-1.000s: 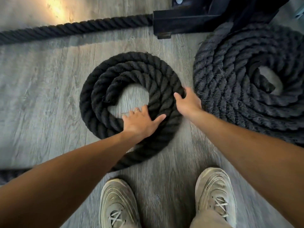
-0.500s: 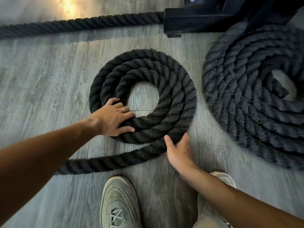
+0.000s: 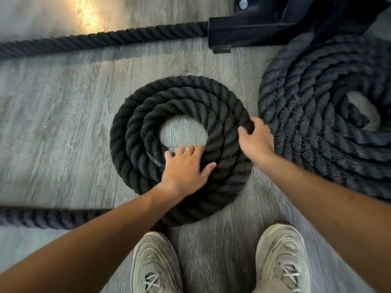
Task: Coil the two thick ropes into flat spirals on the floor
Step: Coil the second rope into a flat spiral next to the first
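Pressing flat on the near side of the smaller rope coil (image 3: 179, 132), the left hand (image 3: 186, 166) has its fingers spread across the inner turns, a ring on one finger. The right hand (image 3: 256, 140) curls its fingers around the coil's outer turn at its right edge, gripping it. That rope's loose tail (image 3: 42, 217) runs off left across the grey wood floor (image 3: 63, 123). The larger finished coil (image 3: 317, 123) lies just beside it, to the right, near a black metal frame (image 3: 264, 28). Two pale shoes (image 3: 156, 265) stand below.
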Motion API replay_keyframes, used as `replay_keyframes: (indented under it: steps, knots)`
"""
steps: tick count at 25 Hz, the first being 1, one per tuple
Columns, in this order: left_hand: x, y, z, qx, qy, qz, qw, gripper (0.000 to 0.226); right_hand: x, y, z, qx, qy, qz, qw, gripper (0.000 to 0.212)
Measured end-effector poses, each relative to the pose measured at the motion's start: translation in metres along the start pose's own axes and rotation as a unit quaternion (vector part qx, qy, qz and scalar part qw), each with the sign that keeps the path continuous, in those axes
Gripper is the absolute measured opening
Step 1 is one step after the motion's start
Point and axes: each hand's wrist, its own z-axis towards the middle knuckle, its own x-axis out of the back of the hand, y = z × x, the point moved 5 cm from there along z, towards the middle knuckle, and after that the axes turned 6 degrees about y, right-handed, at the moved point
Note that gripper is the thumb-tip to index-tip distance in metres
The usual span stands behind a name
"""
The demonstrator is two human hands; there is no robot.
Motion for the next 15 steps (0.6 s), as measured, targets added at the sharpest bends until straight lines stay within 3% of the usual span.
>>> replay_keyframes:
  steps: [2,6,8,11,15]
  knots:
    - [0.013,-0.031,0.002,-0.109,0.026,0.013,0.994,0.073,-0.010,0.016,-0.042,-0.026,0.006,0.013,1.000,0.068]
    - [0.017,-0.095,0.020,-0.233,-0.110,0.143,0.956,0.088,-0.019,0.046,-0.137,-0.068,-0.034,0.030,0.997,0.085]
    - [0.013,-0.099,0.030,-0.264,-0.133,0.172,0.940,0.087,-0.025,0.052,-0.156,-0.060,-0.056,0.044,0.996,0.089]
    - [0.008,-0.090,0.033,-0.259,-0.107,0.175,0.944,0.078,-0.031,0.051,-0.147,-0.085,-0.082,0.046,0.992,0.090]
    - [-0.002,-0.072,0.024,-0.109,-0.045,0.113,0.987,0.070,-0.028,0.048,-0.103,-0.070,-0.112,0.050,0.990,0.087]
